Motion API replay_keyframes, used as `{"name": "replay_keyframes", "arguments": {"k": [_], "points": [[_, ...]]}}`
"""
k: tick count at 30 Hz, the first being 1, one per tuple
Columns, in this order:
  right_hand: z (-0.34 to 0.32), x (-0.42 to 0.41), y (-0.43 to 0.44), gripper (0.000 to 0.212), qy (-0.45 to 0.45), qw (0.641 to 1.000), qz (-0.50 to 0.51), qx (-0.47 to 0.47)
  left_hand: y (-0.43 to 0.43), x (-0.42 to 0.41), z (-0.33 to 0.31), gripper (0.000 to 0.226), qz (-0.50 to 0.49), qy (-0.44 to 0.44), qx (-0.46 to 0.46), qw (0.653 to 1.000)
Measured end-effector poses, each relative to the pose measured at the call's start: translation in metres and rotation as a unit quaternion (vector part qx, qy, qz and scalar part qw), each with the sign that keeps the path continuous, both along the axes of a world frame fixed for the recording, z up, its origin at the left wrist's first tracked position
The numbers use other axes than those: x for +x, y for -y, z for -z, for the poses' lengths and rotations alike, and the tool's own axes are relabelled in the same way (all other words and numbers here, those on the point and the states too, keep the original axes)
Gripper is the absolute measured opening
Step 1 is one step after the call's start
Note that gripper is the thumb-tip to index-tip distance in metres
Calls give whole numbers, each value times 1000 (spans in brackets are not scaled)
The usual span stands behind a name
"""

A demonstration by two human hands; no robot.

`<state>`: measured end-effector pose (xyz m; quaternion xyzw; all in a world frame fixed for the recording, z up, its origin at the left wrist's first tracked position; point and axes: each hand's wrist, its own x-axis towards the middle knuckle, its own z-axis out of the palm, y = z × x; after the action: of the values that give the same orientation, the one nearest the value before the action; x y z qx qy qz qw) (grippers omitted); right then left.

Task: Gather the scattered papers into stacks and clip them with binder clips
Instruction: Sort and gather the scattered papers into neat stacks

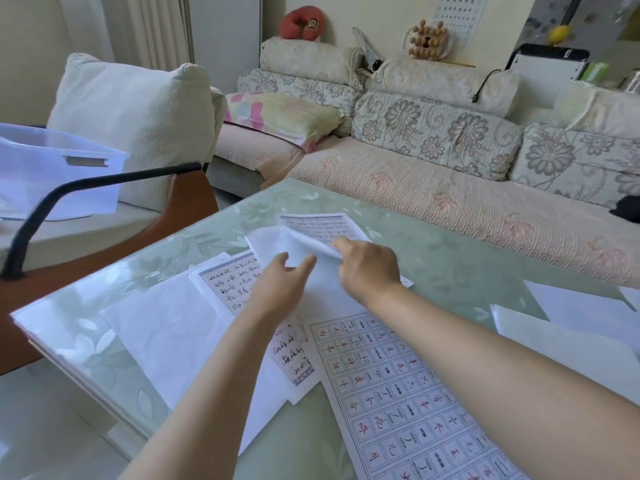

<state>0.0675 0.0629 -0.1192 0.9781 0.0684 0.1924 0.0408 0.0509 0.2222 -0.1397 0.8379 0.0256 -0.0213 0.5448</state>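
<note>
None of the papers (pixel 322 299) are sitting in a stack or a clip yet, as far as this view is showing, so you are working at the very start of the gathering. They are lying overlapped and askew across the table (pixel 450 258). A blank sheet (pixel 162 327) is lying near the left edge with a handwriting sheet (pixel 228 278) beside it. A character grid sheet (pixel 398 386) is running under your right forearm, and two plain sheets (pixel 571 341) are lying well apart on the right. No binder clips are showing anywhere, so you will be needing to find them before clipping.

Your right hand (pixel 367 268) is pinching the raised edge of a white sheet (pixel 294 244) at the far end of the pile, lifting it off a printed sheet (pixel 318 223). Your left hand (pixel 277 285) is reaching in beside it with fingers straight and spread, gripping nothing. Whether it is touching that sheet is hard to judge.

Bare table is lying open to the right of your hands and toward the sofa (pixel 415 188), which looks good for squaring a stack. The left edge is running close to the blank sheet, with a black curved bar (pixel 104 180) and a plastic bin (pixel 52 161) beyond, so you would be wise to be drawing sheets inward.
</note>
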Motion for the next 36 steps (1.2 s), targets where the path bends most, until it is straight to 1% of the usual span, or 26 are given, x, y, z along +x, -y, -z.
{"name": "replay_keyframes", "arguments": {"k": [1, 2, 3, 4, 5, 6, 8, 10, 12, 14, 16, 18, 19, 20, 22, 23, 24, 25, 26, 27, 29, 30, 32, 33, 35, 36], "points": [[-2, -9, -1, 30, 8, 1000, -27, 7, 1, -2, -5, 78, -9, -26, -117, 993], [-4, -18, -2, 29, 6, 998, -56, 13, 1, -3, -10, 72, -20, -53, -206, 977], [-5, -28, -3, 29, -10, 996, -83, 17, 0, -4, -14, 63, -27, -77, -269, 960], [-6, -37, -3, 31, -40, 993, -107, 20, -2, -4, -14, 56, -35, -99, -302, 947], [-5, -45, -3, 34, -86, 988, -123, 27, -4, -5, -13, 52, -47, -115, -315, 941], [-4, -53, -2, 39, -140, 980, -133, 43, -5, -8, -12, 50, -66, -124, -306, 942], [-5, -68, 3, 52, -249, 951, -143, 116, -7, -13, -6, 39, -120, -112, -216, 963], [-7, -80, 9, 52, -307, 919, -142, 203, -9, -19, -4, 25, -157, -88, -137, 974], [-8, -86, 14, 46, -296, 913, -123, 252, -11, -23, -7, 26, -155, -75, -126, 977], [-9, -85, 22, 46, -258, 920, -78, 285, -13, -25, -13, 28, -126, -53, -142, 980], [-14, -83, 31, 54, -211, 928, -24, 306, -14, -28, -23, 28, -99, -26, -160, 982], [-21, -82, 42, 67, -172, 920, 44, 350, -16, -34, -35, 31, -77, -1, -179, 981], [-27, -83, 48, 74, -164, 904, 74, 388, -17, -37, -41, 34, -66, 1, -196, 978], [-29, -82, 55, 81, -165, 878, 95, 439, -19, -39, -45, 37, -51, -5, -220, 974], [-35, -86, 67, 92, -182, 822, 96, 531, -23, -44, -51, 43, -10, -29, -274, 961], [-38, -88, 74, 93, -193, 795, 87, 569, -24, -48, -54, 46, 16, -40, -291, 956], [-40, -90, 80, 82, -200, 769, 72, 603, -24, -53, -55, 48, 37, -49, -297, 953], [-45, -96, 82, 62, -204, 759, 64, 615, -22, -58, -56, 47, 48, -55, -295, 953], [-48, -102, 84, 44, -204, 760, 66, 613, -19, -62, -56, 41, 46, -56, -290, 954], [-50, -109, 86, 35, -209, 769, 80, 599, -15, -68, -56, 33, 34, -53, -276, 959], [-51, -121, 92, 31, -249, 786, 107, 556, -9, -77, -56, 27, 10, -54, -227, 972], [-51, -125, 94, 30, -268, 789, 118, 541, -7, -80, -55, 29, 24, -68, -205, 976], [-49, -134, 100, 29, -283, 786, 153, 528, -3, -86, -52, 38, 93, -116, -175, 973], [-50, -141, 101, 28, -286, 792, 175, 510, 0, -91, -50, 39, 131, -137, -160, 969], [-47, -151, 107, 29, -292, 825, 205, 439, 5, -99, -46, 34, 158, -147, -102, 971], [-43, -155, 111, 29, -292, 845, 214, 393, 7, -99, -42, 43, 138, -132, -52, 980]]}}
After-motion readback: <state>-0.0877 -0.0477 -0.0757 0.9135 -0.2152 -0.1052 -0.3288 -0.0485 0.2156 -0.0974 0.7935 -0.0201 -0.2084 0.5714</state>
